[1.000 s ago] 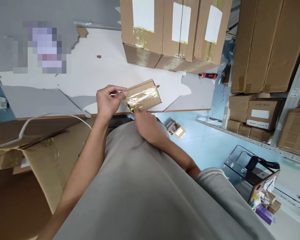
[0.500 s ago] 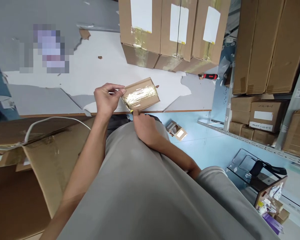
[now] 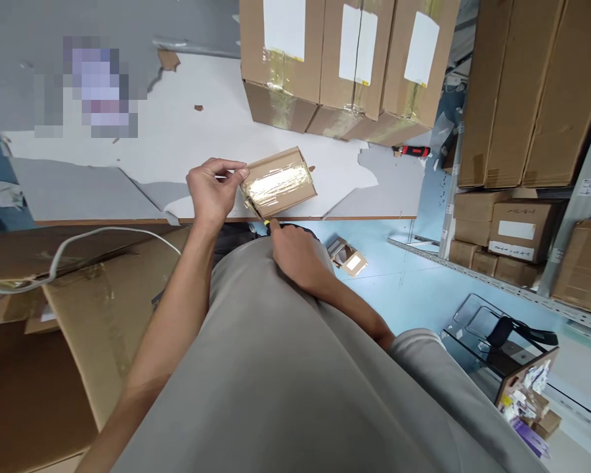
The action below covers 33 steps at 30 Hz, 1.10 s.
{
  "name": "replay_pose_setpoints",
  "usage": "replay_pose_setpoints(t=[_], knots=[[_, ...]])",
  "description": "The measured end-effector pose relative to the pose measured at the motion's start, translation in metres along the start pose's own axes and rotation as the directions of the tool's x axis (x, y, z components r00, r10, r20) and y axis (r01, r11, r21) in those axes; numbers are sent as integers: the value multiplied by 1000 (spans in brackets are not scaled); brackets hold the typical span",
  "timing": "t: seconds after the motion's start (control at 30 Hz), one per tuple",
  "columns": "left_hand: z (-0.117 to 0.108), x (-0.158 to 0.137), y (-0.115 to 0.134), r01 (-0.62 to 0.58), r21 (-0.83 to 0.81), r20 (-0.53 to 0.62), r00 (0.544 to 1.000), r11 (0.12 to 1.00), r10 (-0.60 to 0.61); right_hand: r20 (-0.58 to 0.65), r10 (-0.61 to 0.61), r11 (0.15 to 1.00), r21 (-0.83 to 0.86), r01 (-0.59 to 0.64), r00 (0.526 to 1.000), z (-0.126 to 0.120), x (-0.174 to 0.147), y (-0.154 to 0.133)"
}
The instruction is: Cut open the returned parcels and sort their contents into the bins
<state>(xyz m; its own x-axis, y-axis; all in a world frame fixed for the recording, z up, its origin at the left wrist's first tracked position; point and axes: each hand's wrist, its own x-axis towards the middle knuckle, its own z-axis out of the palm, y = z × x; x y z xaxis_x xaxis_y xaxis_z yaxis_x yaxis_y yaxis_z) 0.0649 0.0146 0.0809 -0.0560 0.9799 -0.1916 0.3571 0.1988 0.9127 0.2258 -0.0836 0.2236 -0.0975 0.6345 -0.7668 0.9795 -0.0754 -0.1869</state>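
A small cardboard box with shiny clear tape across its top lies tilted near the front edge of the worktable. My left hand pinches its left corner between thumb and fingers. Close to my body, my right hand is closed around a cutter with a yellow part at its front. The thin blade reaches the box's near left edge, by the taped end. Most of the cutter's handle is hidden under my fingers.
Three tall taped cartons with white labels stand at the back of the table. A red-and-black knife lies to their right. A big open carton is at my left, shelving with boxes at right. A small open box sits on the floor.
My right hand has drawn slightly right and back toward my body with the cutter. The left hand keeps its pinch on the box. The whole view has shifted a little.
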Motion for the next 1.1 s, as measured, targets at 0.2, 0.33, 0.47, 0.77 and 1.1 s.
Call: replay_pose_setpoints(t=[0.2, 0.33, 0.47, 0.77, 1.1], knots=[[-8, 12, 4, 61, 36, 20, 998, 998, -61, -65, -58, 998, -9, 58, 996, -12, -21, 36], [-31, 29, 0, 19, 57, 27, 999, 998, -20, -186, -67, 993, 87, 84, 980, -15, -29, 51], [-52, 31, 6, -44, 193, 77, 997, 980, 29, -324, 51, 981, 193, 13, 945, -14, -14, 61], [25, -11, 38, -450, 223, 379, 857, 865, 349, -361, 94, 975, 224, -11, 928, -24, 23, 61], [33, -14, 27, -425, 231, 401, 861, 875, 312, -251, 180, 981, 118, -154, 951, -41, 46, 32]])
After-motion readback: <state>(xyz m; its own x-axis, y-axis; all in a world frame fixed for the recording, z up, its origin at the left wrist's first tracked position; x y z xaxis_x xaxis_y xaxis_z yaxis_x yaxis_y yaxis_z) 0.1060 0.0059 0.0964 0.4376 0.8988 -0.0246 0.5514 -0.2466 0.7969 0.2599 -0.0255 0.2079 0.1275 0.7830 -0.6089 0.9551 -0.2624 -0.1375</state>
